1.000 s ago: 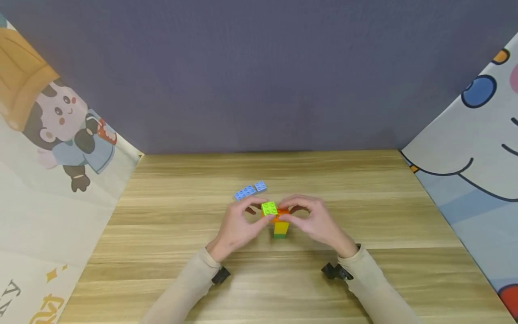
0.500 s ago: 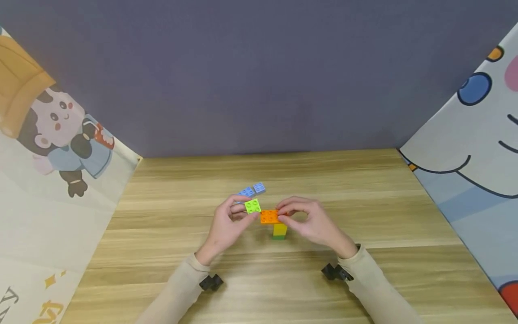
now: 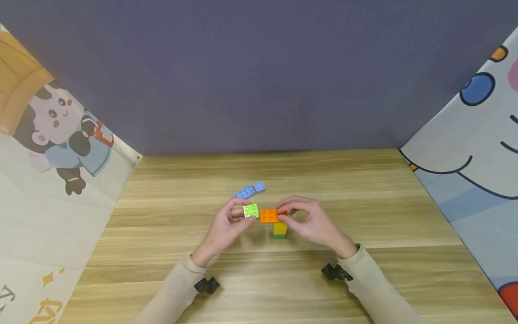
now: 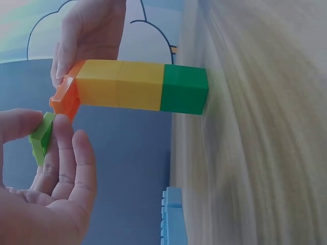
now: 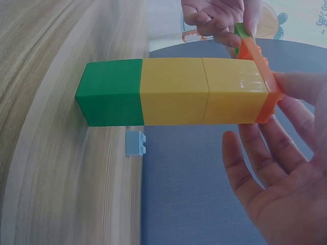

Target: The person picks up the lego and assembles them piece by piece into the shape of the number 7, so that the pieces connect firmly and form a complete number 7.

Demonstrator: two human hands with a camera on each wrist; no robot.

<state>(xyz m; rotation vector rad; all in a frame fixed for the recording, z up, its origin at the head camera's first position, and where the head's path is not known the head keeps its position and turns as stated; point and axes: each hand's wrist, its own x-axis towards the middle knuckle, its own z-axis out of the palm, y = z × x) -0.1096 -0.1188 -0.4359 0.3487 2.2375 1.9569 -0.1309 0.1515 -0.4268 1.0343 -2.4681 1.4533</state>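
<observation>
A tower of building blocks stands on the table, with a green block (image 4: 185, 89) at the bottom and two yellow blocks (image 5: 202, 91) above it. On top lies a flat orange brick (image 3: 269, 216) that juts out to the left past the tower. My right hand (image 3: 313, 221) pinches this orange brick at its right end between thumb and fingers. Just left of the overhang, my left hand (image 3: 223, 226) pinches a small lime green brick (image 3: 251, 210), studs up, between thumb and fingers. In the left wrist view the lime brick (image 4: 42, 138) is tilted.
Behind the left hand lie a long blue brick (image 3: 244, 192) and a small blue brick (image 3: 259, 186), end to end on the wooden table (image 3: 344, 180). A dark grey panel (image 3: 259, 76) rises at the back, and printed cloths (image 3: 97, 198) flank both sides.
My left hand has drawn the lime green brick left, off the orange brick, uncovering the orange studs. The right hand keeps its grip on the orange brick, nearly still.
</observation>
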